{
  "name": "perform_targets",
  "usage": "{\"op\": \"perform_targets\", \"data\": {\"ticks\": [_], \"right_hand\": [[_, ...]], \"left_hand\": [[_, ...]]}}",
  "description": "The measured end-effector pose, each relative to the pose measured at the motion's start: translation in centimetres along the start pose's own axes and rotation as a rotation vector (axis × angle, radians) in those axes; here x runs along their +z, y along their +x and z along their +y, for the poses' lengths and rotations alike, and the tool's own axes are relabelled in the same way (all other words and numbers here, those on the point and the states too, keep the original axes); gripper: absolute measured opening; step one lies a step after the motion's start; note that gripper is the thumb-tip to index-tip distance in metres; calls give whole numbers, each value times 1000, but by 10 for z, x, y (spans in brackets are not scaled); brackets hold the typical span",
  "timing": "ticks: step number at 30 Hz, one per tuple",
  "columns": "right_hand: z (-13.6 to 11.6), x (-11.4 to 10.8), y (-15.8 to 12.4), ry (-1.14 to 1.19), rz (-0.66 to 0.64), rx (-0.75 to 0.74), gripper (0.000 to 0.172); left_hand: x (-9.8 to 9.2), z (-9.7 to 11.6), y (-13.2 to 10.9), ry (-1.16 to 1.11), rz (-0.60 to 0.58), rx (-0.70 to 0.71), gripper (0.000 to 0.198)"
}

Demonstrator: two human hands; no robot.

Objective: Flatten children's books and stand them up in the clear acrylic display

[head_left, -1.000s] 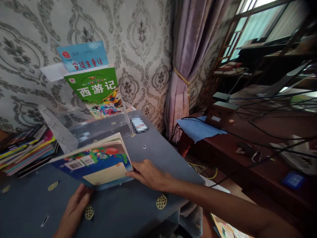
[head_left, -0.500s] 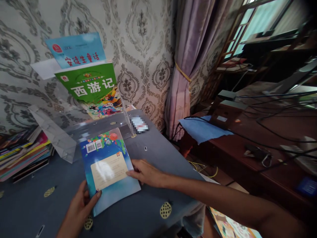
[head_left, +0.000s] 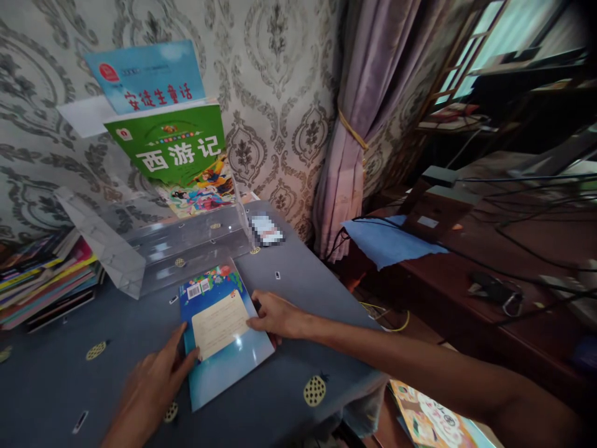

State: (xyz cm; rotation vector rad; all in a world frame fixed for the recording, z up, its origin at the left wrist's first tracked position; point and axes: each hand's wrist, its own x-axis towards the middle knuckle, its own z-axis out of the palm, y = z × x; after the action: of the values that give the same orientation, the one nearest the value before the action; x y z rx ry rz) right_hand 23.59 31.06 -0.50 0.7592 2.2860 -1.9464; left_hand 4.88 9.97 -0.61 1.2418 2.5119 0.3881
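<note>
A blue picture book (head_left: pixel 224 373) lies on the table with its back cover up, showing a barcode and a cream text panel. My right hand (head_left: pixel 276 316) grips its right edge, thumb on the cover and the other fingers partly hidden under the side. At the left edge, my left hand (head_left: pixel 156 373) has its thumb on the cover and its index finger along the side; its remaining fingers are hidden. Just beyond stands a clear acrylic stand (head_left: pixel 105 239) holding a green book (head_left: pixel 181 140) in front of a light-blue book (head_left: pixel 149 68).
A pile of books (head_left: pixel 56 286) lies left of the stand. A blurred-out item (head_left: pixel 267 229) sits right of it on the grey tablecloth (head_left: pixel 261 417). To the right are a dark red desk (head_left: pixel 448 280) with cables and a blue cloth (head_left: pixel 392 241). Another book (head_left: pixel 438 414) lies low beside the table.
The blue book has shifted right and closer to me and now lies flatter. Both hands moved with it, and my left index finger has come up along its edge.
</note>
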Motion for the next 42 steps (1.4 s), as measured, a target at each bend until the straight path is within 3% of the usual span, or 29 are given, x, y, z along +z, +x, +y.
{"op": "perform_targets", "data": {"ticks": [4,8,13,17,21,24,27,29,31,34,42], "right_hand": [[2,0,0,17,-6,4,21],[5,0,0,12,-2,16,22],[5,-2,-1,-20,1,22,24],[-6,-9,-6,-235,11,42,27],[-20,-14,-3,-751,248,-64,18],[-27,-5,13,-926,312,-208,19],[-31,16,41,-986,253,-514,24],[-32,30,63,-959,230,-651,36],[-33,40,82,-941,246,-667,43],[-34,43,101,-961,223,-664,41],[-20,26,106,-998,237,-647,47]], "left_hand": [[1,-13,29,237,260,261,57],[10,-15,65,249,314,336,55],[8,2,93,428,336,358,44],[10,15,97,521,390,387,39],[19,12,97,472,456,406,38],[23,8,99,416,484,422,38],[24,5,99,374,512,439,36],[23,4,98,346,515,451,34],[21,4,96,324,500,457,34],[19,6,93,320,465,451,34],[18,10,94,393,473,407,38]]}}
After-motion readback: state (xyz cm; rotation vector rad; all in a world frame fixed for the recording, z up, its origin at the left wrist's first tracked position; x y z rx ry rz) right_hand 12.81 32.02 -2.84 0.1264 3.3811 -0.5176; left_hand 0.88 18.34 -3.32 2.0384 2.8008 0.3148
